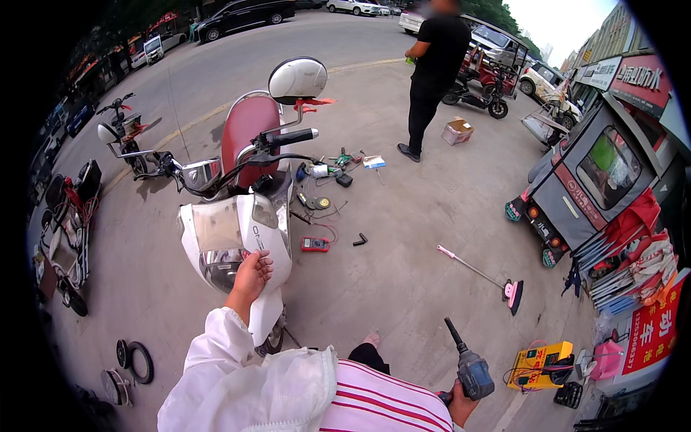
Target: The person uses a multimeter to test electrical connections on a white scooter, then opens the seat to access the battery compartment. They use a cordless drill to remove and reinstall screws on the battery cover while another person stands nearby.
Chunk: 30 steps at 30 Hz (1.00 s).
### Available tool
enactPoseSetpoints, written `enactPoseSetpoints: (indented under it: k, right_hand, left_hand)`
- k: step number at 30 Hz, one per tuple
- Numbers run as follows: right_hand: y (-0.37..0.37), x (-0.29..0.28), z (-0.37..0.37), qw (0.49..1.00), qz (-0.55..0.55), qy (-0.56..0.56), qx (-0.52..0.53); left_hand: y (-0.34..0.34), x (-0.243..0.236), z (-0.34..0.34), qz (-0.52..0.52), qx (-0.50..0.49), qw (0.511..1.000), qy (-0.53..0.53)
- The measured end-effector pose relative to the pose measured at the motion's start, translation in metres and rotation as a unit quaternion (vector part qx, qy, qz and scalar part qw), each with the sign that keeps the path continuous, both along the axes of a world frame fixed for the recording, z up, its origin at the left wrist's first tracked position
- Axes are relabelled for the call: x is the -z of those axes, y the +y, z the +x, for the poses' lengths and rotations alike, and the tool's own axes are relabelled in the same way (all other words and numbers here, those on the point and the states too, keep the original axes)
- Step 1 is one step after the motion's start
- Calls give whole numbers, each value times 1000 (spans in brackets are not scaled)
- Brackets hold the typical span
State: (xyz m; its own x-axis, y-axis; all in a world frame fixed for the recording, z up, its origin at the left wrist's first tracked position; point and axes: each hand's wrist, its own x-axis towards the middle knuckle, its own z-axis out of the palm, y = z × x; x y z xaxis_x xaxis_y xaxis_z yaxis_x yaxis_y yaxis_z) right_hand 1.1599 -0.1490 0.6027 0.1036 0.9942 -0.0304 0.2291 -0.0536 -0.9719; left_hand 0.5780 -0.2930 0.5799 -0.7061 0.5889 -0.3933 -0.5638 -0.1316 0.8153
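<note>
My left hand [253, 276] reaches to the front of a white electric scooter [277, 306], its fingers curled close to the front panel. Whatever it pinches, if anything, is too small to make out, and I cannot tell whether it touches the panel. At the lower right my right hand [462, 407] grips a dark blue-grey cordless drill [473, 373] by its handle, with a long black bit end slanting up and to the left. The scooter has a red seat [249, 133], a dark handlebar grip [294, 137] and a white mirror [297, 78].
On the pavement right of the scooter lie a red multimeter [314, 245], a small black part [360, 240] and several tools. A pink-headed brush [512, 294] and a yellow box-shaped device [538, 366] lie farther right. A person in black [434, 68] stands beyond, near a cardboard box [458, 131].
</note>
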Motion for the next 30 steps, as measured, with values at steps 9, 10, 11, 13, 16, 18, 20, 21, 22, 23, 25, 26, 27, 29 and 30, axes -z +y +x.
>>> enactPoseSetpoints:
  k: [9,10,11,13,16,18,20,21,22,23,25,26,27,29,30]
  right_hand:
    - [302,-16,-176,978,-15,-13,-209]
    - [330,-14,-198,975,-5,-21,-222]
    - [359,-17,-226,971,12,-28,-238]
    - [405,-20,-277,962,42,-37,-266]
    - [464,-18,-351,950,-9,-69,-305]
    - [506,-19,-387,942,-18,-82,-324]
    - [547,-20,-421,931,-46,-101,-347]
    - [564,-23,-444,929,-63,-99,-352]
    - [580,-27,-463,924,-48,-104,-364]
    - [597,-26,-483,920,-59,-103,-375]
    - [631,-24,-524,908,-83,-106,-397]
    - [649,-21,-548,901,-98,-97,-411]
    - [669,-14,-571,895,-110,-90,-422]
    - [703,-10,-613,875,-132,-84,-458]
    - [719,-9,-639,865,-131,-80,-478]
  left_hand:
    - [152,-100,-34,-14,-46,990,131]
    - [168,-110,-38,-9,-36,990,138]
    - [186,-118,-44,-2,-27,989,146]
    - [233,-138,-57,2,-25,986,165]
    - [257,-152,-93,-96,-46,983,148]
    - [283,-160,-104,-194,-91,969,127]
    - [298,-175,-102,-278,-104,945,136]
    - [304,-184,-105,-302,-92,939,133]
    - [306,-186,-107,-284,-95,947,117]
    - [311,-192,-110,-306,-93,937,142]
    - [333,-202,-117,-345,-166,899,214]
    - [342,-200,-121,-371,-220,877,210]
    - [358,-202,-128,-399,-244,859,210]
    - [372,-182,-135,-415,-293,829,235]
    - [390,-181,-140,-440,-312,815,211]
